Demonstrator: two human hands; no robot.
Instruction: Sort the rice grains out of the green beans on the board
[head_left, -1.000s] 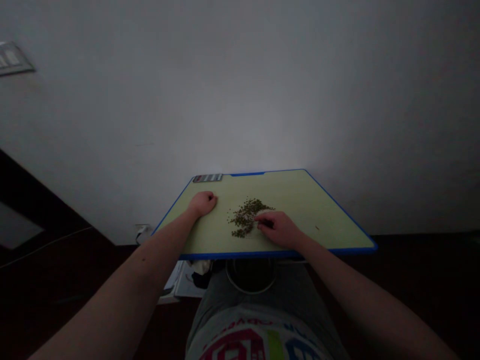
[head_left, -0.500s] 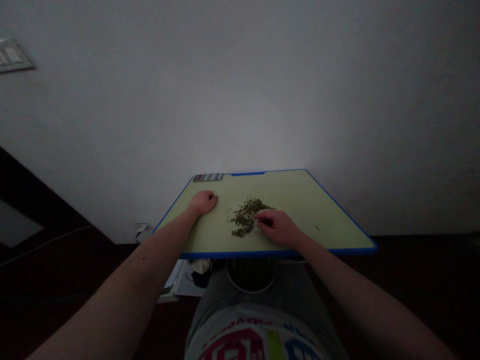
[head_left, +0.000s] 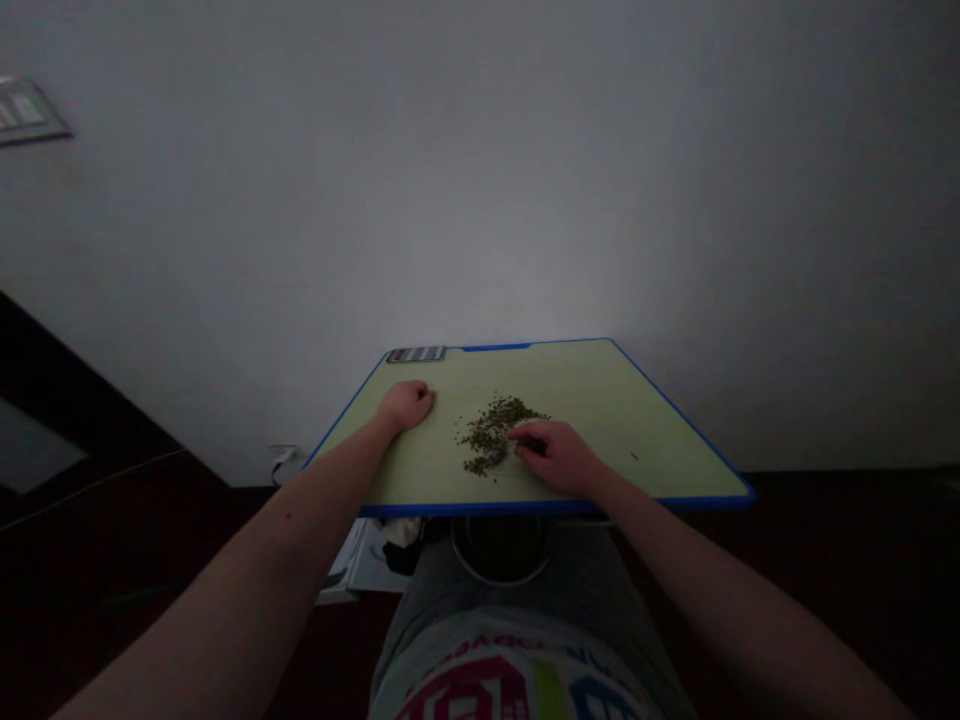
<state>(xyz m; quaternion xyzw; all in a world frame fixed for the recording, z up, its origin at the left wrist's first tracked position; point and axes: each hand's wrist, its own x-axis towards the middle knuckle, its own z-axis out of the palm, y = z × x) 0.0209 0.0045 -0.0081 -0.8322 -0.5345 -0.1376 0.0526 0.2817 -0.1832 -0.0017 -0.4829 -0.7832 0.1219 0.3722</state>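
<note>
Many small, green-brown grains were scattered in a loose, ragged patch on the pale, blue-edged table, densely bunched in places and sparse at the fringes. The right hand was held at the patch, fingers bent; whether any were gripped cannot be told. The left hand was rested, fingers curled closed, near a phone.

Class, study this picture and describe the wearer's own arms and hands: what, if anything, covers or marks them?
The left hand and right hand are bare, without gloves. No sleeve covers either forearm in view, and no watch or band shows at the wrists. Any ring is too small to tell. Below are a light top with pink, blue and yellow-green print and greyish trousers.
</note>
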